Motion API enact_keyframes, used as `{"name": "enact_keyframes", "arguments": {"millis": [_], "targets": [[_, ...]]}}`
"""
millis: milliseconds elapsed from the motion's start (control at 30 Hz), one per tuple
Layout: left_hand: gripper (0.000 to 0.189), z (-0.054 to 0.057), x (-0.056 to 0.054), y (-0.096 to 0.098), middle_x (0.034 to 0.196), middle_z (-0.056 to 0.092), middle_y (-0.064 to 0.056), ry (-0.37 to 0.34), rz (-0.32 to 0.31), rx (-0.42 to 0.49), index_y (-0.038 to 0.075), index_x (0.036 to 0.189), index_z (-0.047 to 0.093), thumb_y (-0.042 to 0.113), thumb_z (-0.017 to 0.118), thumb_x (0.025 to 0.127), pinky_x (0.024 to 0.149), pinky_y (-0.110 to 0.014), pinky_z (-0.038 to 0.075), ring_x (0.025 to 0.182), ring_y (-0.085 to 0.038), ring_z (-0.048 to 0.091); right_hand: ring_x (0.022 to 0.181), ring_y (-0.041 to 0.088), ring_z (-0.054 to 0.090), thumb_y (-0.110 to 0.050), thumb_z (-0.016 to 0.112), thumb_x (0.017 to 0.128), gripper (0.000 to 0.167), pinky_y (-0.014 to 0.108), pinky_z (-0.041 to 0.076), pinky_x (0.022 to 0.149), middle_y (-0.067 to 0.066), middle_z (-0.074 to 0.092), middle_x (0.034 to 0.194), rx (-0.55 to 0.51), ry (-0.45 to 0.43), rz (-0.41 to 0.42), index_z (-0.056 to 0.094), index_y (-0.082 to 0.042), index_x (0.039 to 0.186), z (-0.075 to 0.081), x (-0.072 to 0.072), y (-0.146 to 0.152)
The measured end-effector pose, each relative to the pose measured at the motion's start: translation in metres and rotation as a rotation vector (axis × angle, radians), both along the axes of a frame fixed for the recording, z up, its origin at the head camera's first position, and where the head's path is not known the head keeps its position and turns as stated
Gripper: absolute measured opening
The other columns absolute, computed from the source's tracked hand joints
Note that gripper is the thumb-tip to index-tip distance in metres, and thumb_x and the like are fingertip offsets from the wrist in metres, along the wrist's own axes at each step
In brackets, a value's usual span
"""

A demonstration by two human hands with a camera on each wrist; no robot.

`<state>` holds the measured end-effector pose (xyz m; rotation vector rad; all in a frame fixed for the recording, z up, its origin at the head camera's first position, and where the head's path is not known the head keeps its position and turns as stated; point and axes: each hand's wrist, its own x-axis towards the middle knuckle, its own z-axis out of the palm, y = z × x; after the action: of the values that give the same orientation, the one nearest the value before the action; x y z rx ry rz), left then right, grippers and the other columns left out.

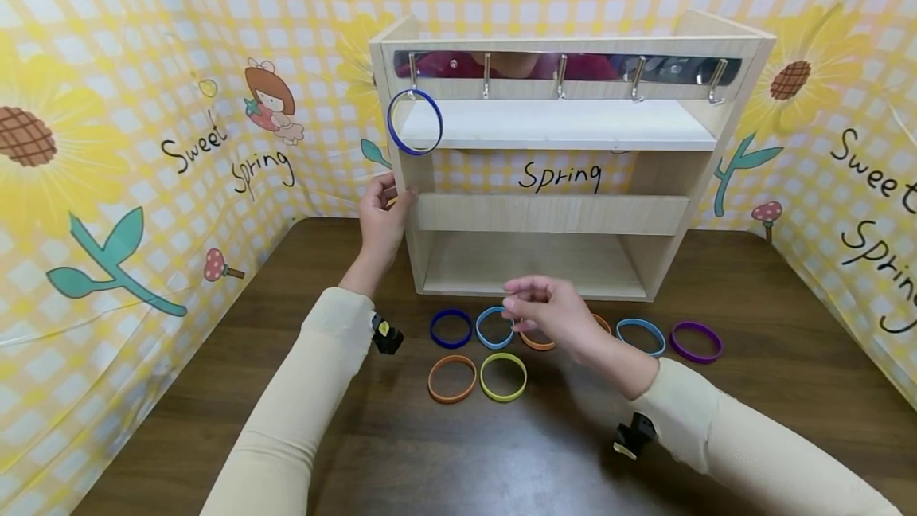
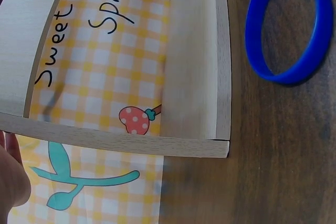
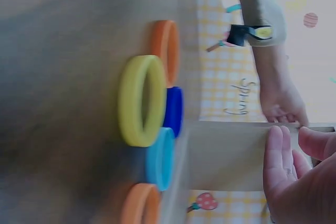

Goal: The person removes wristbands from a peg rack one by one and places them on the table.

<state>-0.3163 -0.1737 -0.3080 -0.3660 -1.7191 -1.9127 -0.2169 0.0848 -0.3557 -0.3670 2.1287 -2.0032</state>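
A wooden shelf [image 1: 552, 213] with a row of metal hooks [image 1: 561, 76] stands on the table. My left hand [image 1: 383, 217] grips its left side panel, thumb at the front edge. On the leftmost hook hangs a dark blue wristband [image 1: 390, 127]. My right hand [image 1: 555, 313] hovers over the wristbands in front of the shelf, fingers loosely bent and holding nothing. Under and beside it lie a light blue wristband [image 1: 478, 333] and an orange wristband [image 1: 537, 345], the latter partly hidden. Nearer me are a yellow wristband [image 1: 504, 400] and another orange wristband [image 1: 451, 400].
A second dark blue wristband [image 1: 451, 345] lies left of the light blue one. To the right are another light blue wristband [image 1: 641, 321] and a purple wristband [image 1: 696, 359]. Checked yellow cloth [image 1: 301, 126] surrounds the brown table [image 1: 444, 468] at the back and sides.
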Motion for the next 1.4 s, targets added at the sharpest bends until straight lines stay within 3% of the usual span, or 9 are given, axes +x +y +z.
{"name": "enact_keyframes", "arguments": {"millis": [133, 233, 467, 733, 1000, 1400], "targets": [[0.036, -0.001, 0.0, -0.001, 0.1, 0.061, -0.008, -0.007, 0.009, 0.002, -0.016, 0.118, 0.054, -0.001, 0.064, 0.086, 0.075, -0.025, 0.051, 0.09, -0.011, 0.059, 0.09, 0.026, 0.068, -0.002, 0.067, 0.09, 0.028, 0.041, 0.056, 0.077, 0.018, 0.067, 0.101, -0.027, 0.021, -0.003, 0.062, 0.004, 0.118, 0.014, -0.005, -0.01], [0.034, -0.002, 0.0, -0.002, 0.095, 0.06, 0.002, -0.011, 0.013, 0.006, -0.015, 0.117, 0.055, -0.002, 0.064, 0.086, 0.076, -0.025, 0.051, 0.09, -0.011, 0.059, 0.093, 0.029, 0.068, -0.001, 0.065, 0.091, 0.028, 0.042, 0.055, 0.079, 0.016, 0.067, 0.102, -0.065, 0.028, 0.002, 0.061, 0.004, 0.118, 0.024, -0.011, -0.017], [0.036, -0.002, -0.001, -0.002, 0.097, 0.06, 0.0, -0.002, 0.012, 0.001, -0.015, 0.118, 0.054, 0.0, 0.064, 0.087, 0.076, -0.026, 0.051, 0.091, -0.012, 0.059, 0.101, 0.034, 0.064, -0.002, 0.064, 0.092, 0.028, 0.039, 0.055, 0.081, 0.017, 0.066, 0.105, -0.175, 0.084, -0.004, 0.06, 0.005, 0.119, 0.055, -0.023, -0.031], [0.035, -0.001, -0.001, -0.001, 0.097, 0.06, 0.002, 0.003, 0.008, -0.007, -0.015, 0.118, 0.054, 0.0, 0.064, 0.087, 0.078, -0.026, 0.051, 0.091, -0.012, 0.06, 0.098, 0.03, 0.066, -0.003, 0.066, 0.091, 0.034, 0.038, 0.055, 0.08, 0.027, 0.061, 0.112, -0.275, 0.131, 0.002, 0.056, 0.009, 0.122, 0.083, -0.035, -0.049], [0.035, -0.001, -0.001, 0.0, 0.096, 0.061, 0.004, 0.018, 0.017, -0.005, -0.015, 0.117, 0.055, -0.002, 0.064, 0.086, 0.076, -0.025, 0.051, 0.091, -0.012, 0.06, 0.096, 0.025, 0.067, -0.006, 0.067, 0.091, 0.029, 0.037, 0.055, 0.081, 0.018, 0.065, 0.108, -0.383, 0.142, -0.041, 0.061, 0.004, 0.118, 0.108, -0.047, -0.067], [0.033, 0.0, 0.0, 0.002, 0.095, 0.062, 0.004, 0.006, 0.026, 0.009, -0.014, 0.116, 0.055, -0.004, 0.064, 0.086, 0.076, -0.024, 0.051, 0.09, -0.011, 0.061, 0.098, 0.027, 0.067, -0.006, 0.068, 0.09, 0.024, 0.034, 0.055, 0.08, 0.015, 0.066, 0.103, -0.465, 0.132, -0.139, 0.063, 0.002, 0.113, 0.128, -0.057, -0.091]]}}
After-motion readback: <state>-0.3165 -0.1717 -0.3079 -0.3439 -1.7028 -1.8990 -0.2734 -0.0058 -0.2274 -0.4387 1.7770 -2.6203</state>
